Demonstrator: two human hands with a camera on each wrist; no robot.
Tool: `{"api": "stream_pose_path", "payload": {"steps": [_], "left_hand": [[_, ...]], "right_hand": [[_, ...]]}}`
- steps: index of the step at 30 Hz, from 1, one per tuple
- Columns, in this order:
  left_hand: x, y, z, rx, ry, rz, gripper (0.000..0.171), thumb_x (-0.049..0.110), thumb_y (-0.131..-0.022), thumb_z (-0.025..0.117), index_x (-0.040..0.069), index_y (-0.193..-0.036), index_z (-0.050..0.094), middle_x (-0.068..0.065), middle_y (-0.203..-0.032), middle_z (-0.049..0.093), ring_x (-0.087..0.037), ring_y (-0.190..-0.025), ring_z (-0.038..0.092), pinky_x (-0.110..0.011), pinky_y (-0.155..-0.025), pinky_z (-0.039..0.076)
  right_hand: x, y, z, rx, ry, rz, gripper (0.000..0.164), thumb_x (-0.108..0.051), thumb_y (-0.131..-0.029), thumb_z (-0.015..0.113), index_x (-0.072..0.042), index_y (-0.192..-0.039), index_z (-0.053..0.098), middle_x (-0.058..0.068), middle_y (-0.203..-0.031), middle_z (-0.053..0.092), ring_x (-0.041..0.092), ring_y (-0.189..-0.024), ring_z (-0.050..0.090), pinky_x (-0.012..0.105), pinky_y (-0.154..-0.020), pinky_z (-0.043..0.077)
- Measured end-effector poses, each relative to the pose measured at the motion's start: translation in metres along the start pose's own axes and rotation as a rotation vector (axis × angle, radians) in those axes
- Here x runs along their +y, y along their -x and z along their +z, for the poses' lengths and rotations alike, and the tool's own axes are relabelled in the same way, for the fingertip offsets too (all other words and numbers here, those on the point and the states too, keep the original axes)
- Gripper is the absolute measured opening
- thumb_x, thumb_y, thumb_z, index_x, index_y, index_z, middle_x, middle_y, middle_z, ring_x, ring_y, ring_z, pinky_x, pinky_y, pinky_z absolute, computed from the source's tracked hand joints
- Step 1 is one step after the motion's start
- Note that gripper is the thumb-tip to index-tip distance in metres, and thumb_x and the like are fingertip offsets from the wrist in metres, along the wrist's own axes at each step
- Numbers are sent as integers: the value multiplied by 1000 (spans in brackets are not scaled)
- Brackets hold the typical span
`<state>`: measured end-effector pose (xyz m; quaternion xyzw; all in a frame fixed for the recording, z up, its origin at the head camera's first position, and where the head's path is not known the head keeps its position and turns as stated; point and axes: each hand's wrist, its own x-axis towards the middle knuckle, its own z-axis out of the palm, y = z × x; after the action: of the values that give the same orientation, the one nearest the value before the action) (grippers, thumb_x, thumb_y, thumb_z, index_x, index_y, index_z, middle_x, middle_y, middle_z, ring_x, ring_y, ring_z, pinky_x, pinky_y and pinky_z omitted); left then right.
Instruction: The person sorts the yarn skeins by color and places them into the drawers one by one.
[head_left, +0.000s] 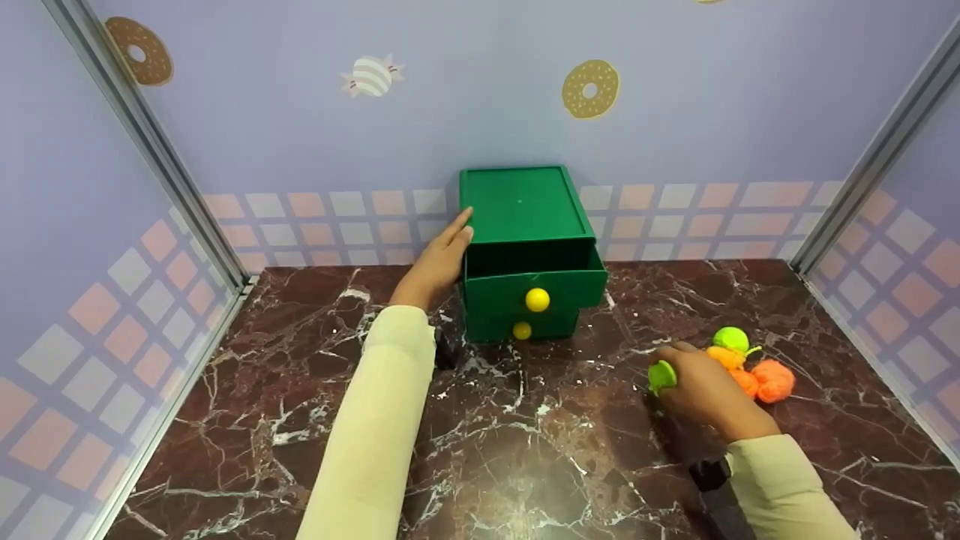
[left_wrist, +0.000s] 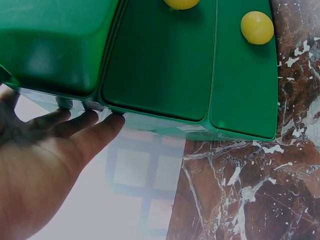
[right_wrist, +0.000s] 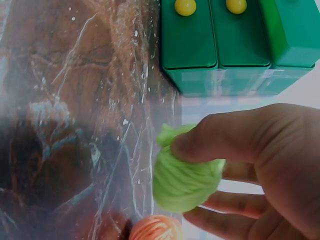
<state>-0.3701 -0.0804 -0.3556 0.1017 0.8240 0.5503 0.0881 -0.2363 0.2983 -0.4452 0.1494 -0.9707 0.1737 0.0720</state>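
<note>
My left hand (head_left: 441, 262) lies with extended fingers against the left side of a green drawer cabinet (head_left: 525, 202). The cabinet's top drawer (head_left: 499, 291) is pulled out, and its inside looks dark. Below it, in the left wrist view, two drawer fronts are closed, one bearing a yellow knob (left_wrist: 257, 28). Out to the right, my right hand (head_left: 697, 382) pinches a light green yarn ball (right_wrist: 187, 177) between thumb and fingers. Just beyond that hand lie another green ball (head_left: 730, 340), a yellow-orange one (head_left: 725, 358) and orange yarn balls (head_left: 774, 381).
A dark red marbled tabletop (head_left: 480, 465) with white veins carries everything. Behind the cabinet rises a lilac wall (head_left: 480, 97) printed with sweets and tiles. Side panels with metal edge strips (head_left: 172, 172) bound the table at left and right.
</note>
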Motion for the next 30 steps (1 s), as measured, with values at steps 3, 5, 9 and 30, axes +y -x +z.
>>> {"api": "stream_pose_path", "payload": {"steps": [3,5,9,30], "left_hand": [[0,0,0,11,-30,13,50,53,-103,31,52,-151,15,8,-163,13,-26,-151,13,-54,-120,16],[0,0,0,15,-55,23,50,53,-103,30,51,-151,15,8,-163,14,-26,-151,14,-54,-120,15],[0,0,0,17,-93,34,51,54,-103,29,50,-152,14,7,-163,14,-27,-151,15,-54,-120,15],[-2,0,-1,12,-48,25,50,55,-102,30,52,-150,16,8,-163,14,-25,-151,13,-53,-121,14]], "right_hand": [[-2,-2,-1,28,4,-6,40,-3,-67,74,-4,-106,65,15,-100,61,27,-76,58,45,-65,51],[-4,-3,-2,33,2,1,40,-4,-69,74,-4,-108,64,13,-100,60,27,-77,58,45,-67,52],[-8,-5,-5,34,-13,21,41,-6,-73,73,-5,-113,64,15,-107,60,29,-81,59,46,-70,53],[-24,-23,-21,163,-51,-71,38,-6,-77,77,-6,-113,64,15,-113,61,36,-90,63,53,-79,51]]}}
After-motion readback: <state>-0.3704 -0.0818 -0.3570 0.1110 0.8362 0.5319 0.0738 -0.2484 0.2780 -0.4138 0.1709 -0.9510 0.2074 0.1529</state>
